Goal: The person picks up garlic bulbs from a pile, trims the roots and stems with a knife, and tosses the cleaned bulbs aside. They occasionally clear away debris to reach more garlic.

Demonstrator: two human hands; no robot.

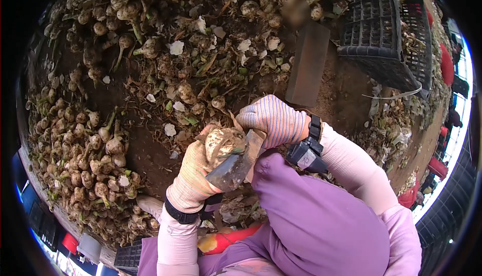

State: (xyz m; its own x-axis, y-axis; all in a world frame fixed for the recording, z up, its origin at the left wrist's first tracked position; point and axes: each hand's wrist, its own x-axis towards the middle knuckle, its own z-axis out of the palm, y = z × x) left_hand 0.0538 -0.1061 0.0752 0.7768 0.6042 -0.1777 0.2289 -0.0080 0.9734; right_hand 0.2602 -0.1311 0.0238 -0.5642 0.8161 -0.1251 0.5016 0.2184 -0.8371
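My left hand [193,173], in a striped knit glove, is wrapped around a dirty, pale garlic-like bulb [223,143]. My right hand [273,120], gloved too, is closed at the bulb's right side. Below it a knife's broad grey blade [231,172] lies against the bulb's underside, reaching over toward my left palm. The knife seems to come from under my right fist, though my fingers hide the grip. A thin dry strip of stalk rises between the bulb and my right thumb.
Bulbs with stalks are heaped at the left [85,160] and along the top. Trimmings and white peel pieces [175,48] litter the soil ahead. A flat wooden block [309,65] stands beside a black plastic crate [374,30]. My purple-covered knee [321,200] rises close by my right forearm.
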